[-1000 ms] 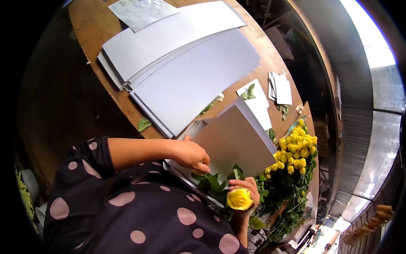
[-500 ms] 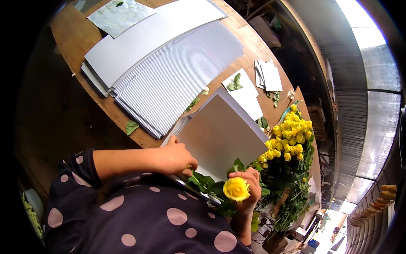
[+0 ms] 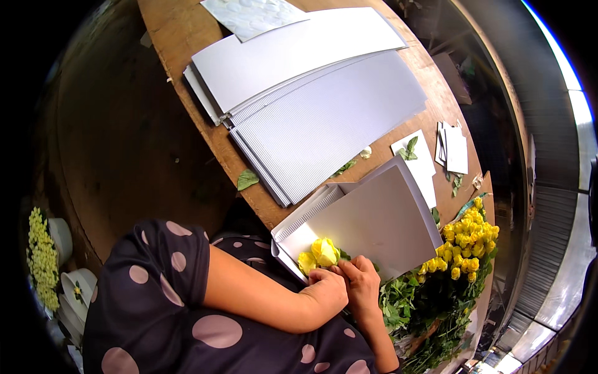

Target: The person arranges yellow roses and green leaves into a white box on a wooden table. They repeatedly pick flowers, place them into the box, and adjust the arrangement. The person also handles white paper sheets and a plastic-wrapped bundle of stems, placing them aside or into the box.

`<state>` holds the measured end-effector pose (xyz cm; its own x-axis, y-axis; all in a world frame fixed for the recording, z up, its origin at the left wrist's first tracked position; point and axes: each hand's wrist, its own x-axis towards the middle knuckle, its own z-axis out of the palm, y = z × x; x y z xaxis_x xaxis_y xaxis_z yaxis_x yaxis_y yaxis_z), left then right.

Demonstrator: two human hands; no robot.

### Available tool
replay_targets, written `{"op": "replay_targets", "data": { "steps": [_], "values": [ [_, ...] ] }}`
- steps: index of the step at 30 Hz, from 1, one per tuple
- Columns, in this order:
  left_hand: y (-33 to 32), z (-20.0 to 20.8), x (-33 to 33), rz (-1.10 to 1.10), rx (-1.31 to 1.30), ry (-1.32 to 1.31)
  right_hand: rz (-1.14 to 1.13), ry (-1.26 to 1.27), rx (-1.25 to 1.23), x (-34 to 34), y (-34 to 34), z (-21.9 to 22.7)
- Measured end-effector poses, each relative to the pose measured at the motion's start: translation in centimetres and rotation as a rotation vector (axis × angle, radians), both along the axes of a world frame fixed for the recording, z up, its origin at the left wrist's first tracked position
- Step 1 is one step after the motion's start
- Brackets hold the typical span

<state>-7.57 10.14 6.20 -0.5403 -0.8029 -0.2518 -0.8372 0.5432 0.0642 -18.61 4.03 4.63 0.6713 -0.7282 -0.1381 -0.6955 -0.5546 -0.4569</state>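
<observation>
Two yellow roses [image 3: 324, 252] lie side by side at the near edge of a folded white card sheet [image 3: 389, 218], their blooms pointing left and up. My left hand [image 3: 327, 290] is closed just below the blooms, its fingers curled at the roses. Right beside it, touching it, my right hand [image 3: 361, 280] is closed with thumb and fingers pinched around the roses' stems and leaves. The stems are mostly hidden behind my hands. A corrugated strip [image 3: 311, 212] shows at the left side of the folded sheet.
A stack of corrugated sheets [image 3: 324, 118] and white card [image 3: 293, 56] covers the far table. Many yellow roses [image 3: 461, 243] with leafy stems lie to the right. Small white cards [image 3: 456, 151] and loose leaves [image 3: 247, 179] are scattered on the wooden table [image 3: 199, 106]. Pale flowers [image 3: 43, 262] stand lower left.
My right hand has brought its yellow rose left and down onto the card sheet, beside another bloom. My left hand has moved right, against the right hand. The view has shifted left.
</observation>
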Motion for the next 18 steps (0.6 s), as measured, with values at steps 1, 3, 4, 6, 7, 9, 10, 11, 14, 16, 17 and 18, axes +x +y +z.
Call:
{"op": "replay_targets", "data": {
  "steps": [1, 3, 4, 6, 7, 9, 10, 11, 14, 16, 17, 18],
  "values": [
    [0.0, 0.0, -0.2, 0.004, 0.012, -0.024, 0.001, -0.007, 0.044, -0.1, 0.0, 0.0],
    [0.0, 0.1, -0.4, 0.003, 0.015, -0.059, 0.069, -0.051, 0.035, -0.1, -0.3, -0.2],
    [0.0, 0.2, -0.3, -0.003, 0.005, -0.069, 0.094, -0.061, 0.039, -0.1, -0.4, -0.2],
    [0.0, 0.4, 0.0, 0.029, 0.017, -0.029, 0.151, -0.022, 0.037, 0.0, -0.6, -0.2],
    [-0.1, 0.6, 0.2, 0.066, 0.040, 0.022, 0.183, 0.027, 0.031, 0.1, -0.6, -0.1],
    [-0.2, 0.6, 0.7, 0.139, 0.119, 0.151, 0.213, 0.097, 0.037, 0.3, -0.5, 0.2],
    [-0.2, 0.6, 1.0, 0.174, 0.176, 0.228, 0.211, 0.119, 0.049, 0.4, -0.4, 0.4],
    [-0.1, 0.5, 1.5, 0.207, 0.234, 0.305, 0.206, 0.140, 0.062, 0.5, -0.3, 0.4],
    [-0.5, -0.1, 2.5, 0.201, 0.135, 0.324, 0.182, 0.074, 0.122, 0.3, -0.6, 0.2],
    [-1.6, 0.6, 3.4, 0.122, 0.196, 0.268, 0.161, 0.023, 0.092, -0.4, -0.5, -0.7],
    [-2.0, 0.5, 3.6, 0.158, 0.263, 0.314, 0.175, 0.024, 0.093, -0.6, -0.6, -0.9],
    [-2.6, 0.8, 3.8, 0.151, 0.312, 0.355, 0.168, 0.003, 0.072, -0.9, -0.5, -1.2]
  ]
}}
